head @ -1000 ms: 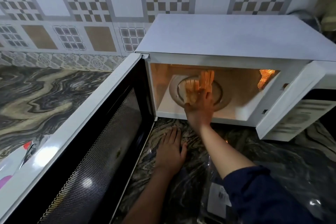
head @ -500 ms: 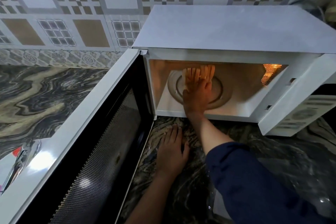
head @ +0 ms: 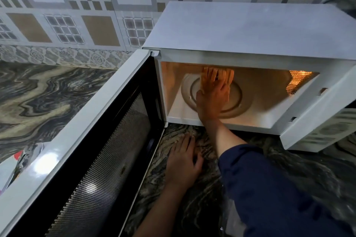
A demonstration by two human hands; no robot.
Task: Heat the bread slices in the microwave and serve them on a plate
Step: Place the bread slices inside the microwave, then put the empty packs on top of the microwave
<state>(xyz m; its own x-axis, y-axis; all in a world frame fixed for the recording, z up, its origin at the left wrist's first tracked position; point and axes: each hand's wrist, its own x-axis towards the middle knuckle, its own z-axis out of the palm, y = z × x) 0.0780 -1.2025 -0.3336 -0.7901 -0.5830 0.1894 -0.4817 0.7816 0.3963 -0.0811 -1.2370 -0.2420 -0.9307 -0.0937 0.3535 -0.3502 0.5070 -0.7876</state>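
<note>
The white microwave [head: 250, 31] stands with its door [head: 81, 159] swung wide to the left and its inside lit orange. My right hand [head: 213, 96] reaches into the cavity over the glass turntable [head: 238, 100]. Its fingers lie straight and spread on the pale bread slices [head: 204, 80], which show only as a strip along the hand's left edge. My left hand [head: 183, 161] rests flat, palm down, on the marble counter [head: 38, 98] just in front of the microwave.
The open door fills the lower left and blocks the counter there. The microwave's control panel [head: 327, 131] juts out at the right. A shiny packet with red print [head: 13, 163] lies at the far left. Clear plastic wrapping [head: 234, 223] lies under my right sleeve.
My right hand has gone deeper into the microwave and lower, from the cavity's mouth down to the turntable with the bread. My left hand has stayed flat on the counter.
</note>
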